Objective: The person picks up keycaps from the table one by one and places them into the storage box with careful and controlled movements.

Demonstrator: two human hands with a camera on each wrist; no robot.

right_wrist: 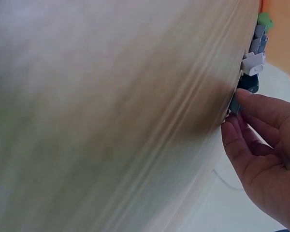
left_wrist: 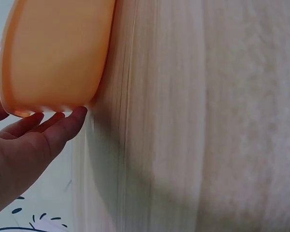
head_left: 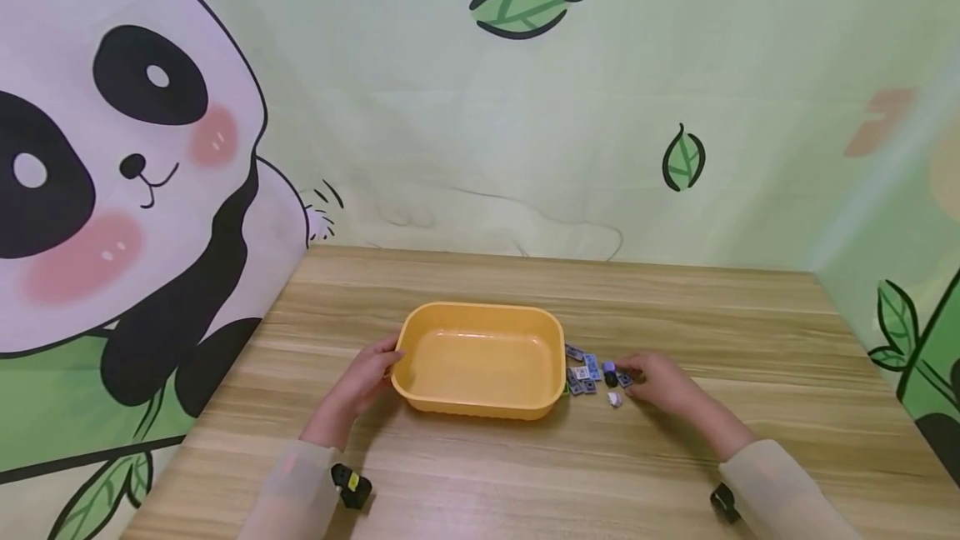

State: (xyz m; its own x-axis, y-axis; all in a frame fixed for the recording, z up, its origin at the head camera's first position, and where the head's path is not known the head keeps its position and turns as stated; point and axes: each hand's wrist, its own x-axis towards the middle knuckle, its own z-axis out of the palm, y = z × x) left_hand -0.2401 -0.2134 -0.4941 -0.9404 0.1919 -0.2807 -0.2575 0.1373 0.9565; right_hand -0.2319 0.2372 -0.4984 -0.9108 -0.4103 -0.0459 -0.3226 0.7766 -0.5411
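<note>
An empty yellow-orange basin [head_left: 480,363] stands on the wooden table. My left hand [head_left: 372,373] holds its left end, thumb over the rim and fingers against the outer wall, as the left wrist view shows with the hand [left_wrist: 34,145] at the basin [left_wrist: 58,58]. Right of the basin lie several small blue and grey pieces [head_left: 592,367]. At their right edge my right hand [head_left: 660,382] pinches a small dark piece [head_left: 625,379]; in the right wrist view the hand [right_wrist: 266,145] has it between thumb and fingers, beside a white piece [right_wrist: 253,64].
A small white piece [head_left: 615,399] lies in front of the others, and a green piece [right_wrist: 265,20] sits close to the basin. Behind the table [head_left: 675,298] hangs a cloth backdrop with a panda [head_left: 187,232] and leaves. Black devices are on both wrists.
</note>
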